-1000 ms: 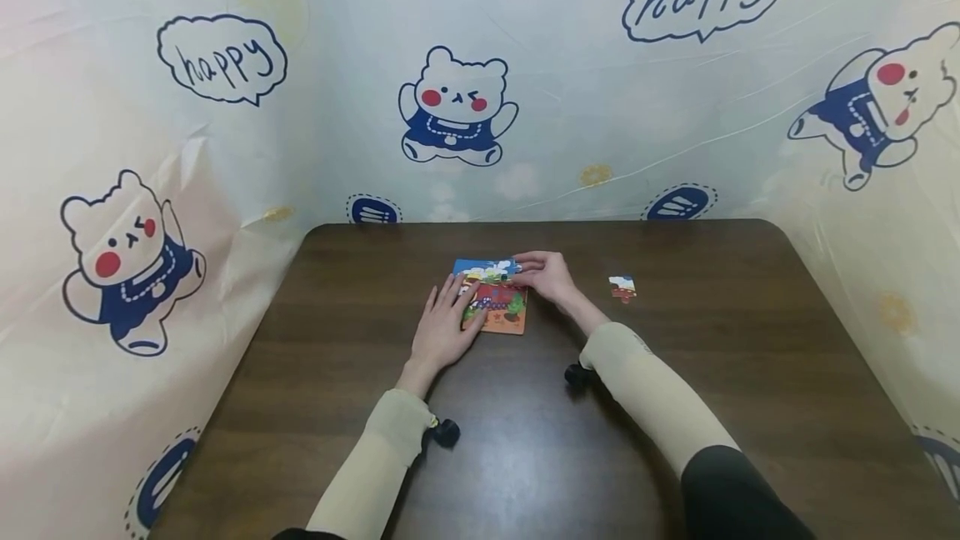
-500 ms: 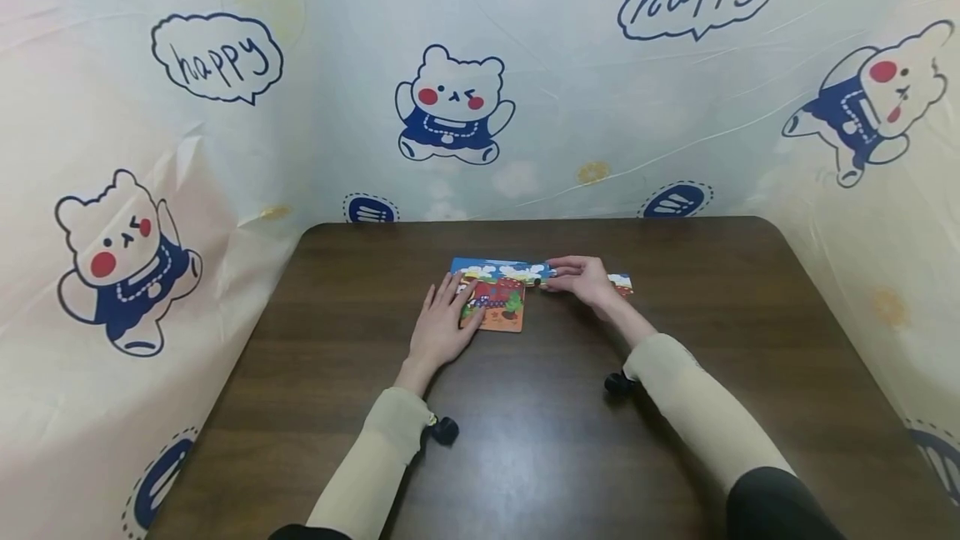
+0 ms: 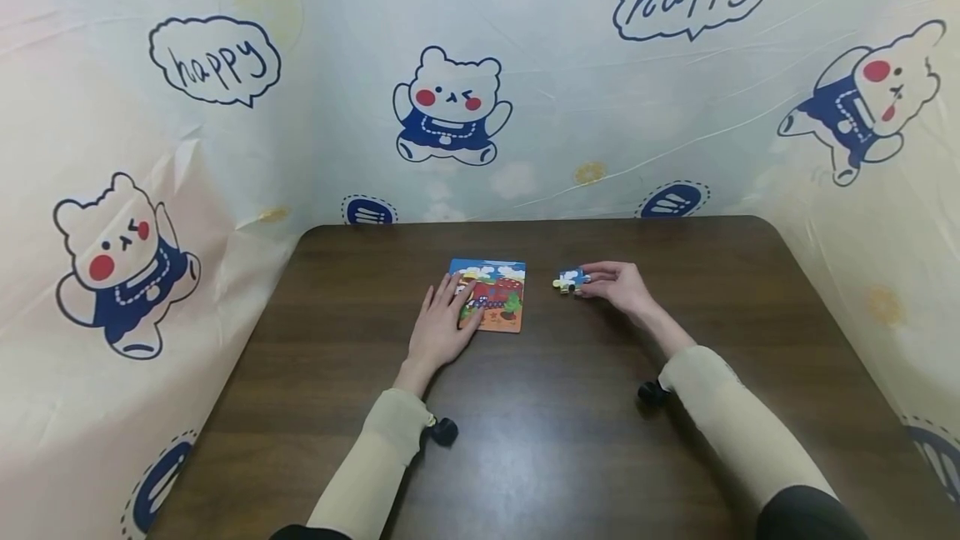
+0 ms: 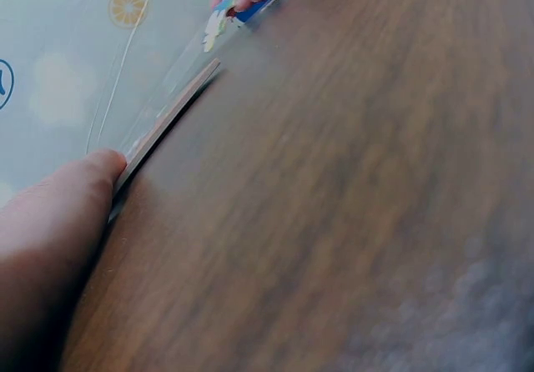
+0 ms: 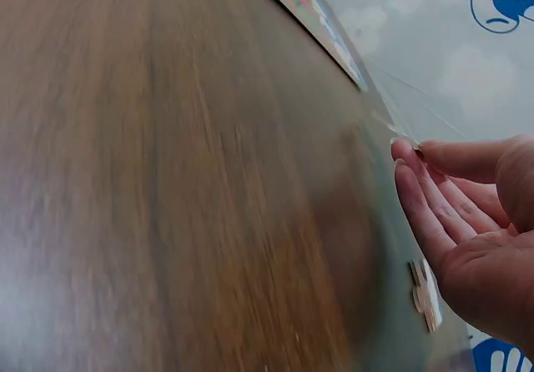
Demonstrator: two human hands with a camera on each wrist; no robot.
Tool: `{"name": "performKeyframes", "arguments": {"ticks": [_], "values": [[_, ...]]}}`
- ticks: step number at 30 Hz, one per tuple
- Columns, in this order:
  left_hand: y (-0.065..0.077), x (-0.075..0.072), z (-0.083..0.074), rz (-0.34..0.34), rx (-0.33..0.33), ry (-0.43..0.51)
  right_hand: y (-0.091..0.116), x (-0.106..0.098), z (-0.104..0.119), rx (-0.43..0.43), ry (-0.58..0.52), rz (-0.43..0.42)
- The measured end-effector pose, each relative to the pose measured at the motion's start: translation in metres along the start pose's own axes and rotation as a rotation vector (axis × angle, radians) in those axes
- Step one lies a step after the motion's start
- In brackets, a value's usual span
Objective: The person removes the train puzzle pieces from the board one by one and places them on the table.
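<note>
On the table lies a small colourful jigsaw puzzle (image 3: 504,320) with blue sky, a red picture area and an orange lower edge. My left hand (image 3: 441,330) rests on its left side, fingers spread and straight. To the right of the puzzle, my right hand (image 3: 619,287) pinches a jigsaw piece (image 3: 567,280), blue and white with some yellow, between thumb and fingers. The right wrist view shows another jigsaw piece (image 5: 427,295) below the right hand (image 5: 476,213). In the head view the right hand hides that piece. The left thumb (image 4: 62,213) touches the puzzle's edge.
The dark brown wooden table (image 3: 525,440) has rounded far corners. Behind it hangs a pale curtain (image 3: 540,107) printed with cartoon bears and the word "happy". A small black device (image 3: 652,394) sits at the right wrist, another black device (image 3: 445,432) at the left.
My right hand has moved right from the puzzle's upper edge, carrying the blue-and-white jigsaw piece away. It now covers the loose piece seen earlier. The left hand stays on the puzzle.
</note>
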State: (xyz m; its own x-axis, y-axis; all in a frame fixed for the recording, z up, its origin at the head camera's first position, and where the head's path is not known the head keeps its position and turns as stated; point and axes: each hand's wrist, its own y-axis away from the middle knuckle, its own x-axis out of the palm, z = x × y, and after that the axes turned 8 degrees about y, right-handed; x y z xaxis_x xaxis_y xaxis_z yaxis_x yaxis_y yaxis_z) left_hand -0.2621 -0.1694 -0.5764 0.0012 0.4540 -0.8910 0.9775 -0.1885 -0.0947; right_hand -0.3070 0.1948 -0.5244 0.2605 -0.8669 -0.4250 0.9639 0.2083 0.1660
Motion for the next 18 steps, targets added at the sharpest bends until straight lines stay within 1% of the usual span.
{"name": "performKeyframes", "arguments": {"ticks": [8, 18], "values": [[-0.001, -0.001, 0.000, -0.009, 0.001, -0.005, 0.005, -0.013, -0.003, 0.011, 0.034, -0.006], [-0.001, -0.001, -0.001, -0.005, 0.002, 0.003, 0.004, -0.014, -0.004, 0.018, 0.057, -0.020]]}}
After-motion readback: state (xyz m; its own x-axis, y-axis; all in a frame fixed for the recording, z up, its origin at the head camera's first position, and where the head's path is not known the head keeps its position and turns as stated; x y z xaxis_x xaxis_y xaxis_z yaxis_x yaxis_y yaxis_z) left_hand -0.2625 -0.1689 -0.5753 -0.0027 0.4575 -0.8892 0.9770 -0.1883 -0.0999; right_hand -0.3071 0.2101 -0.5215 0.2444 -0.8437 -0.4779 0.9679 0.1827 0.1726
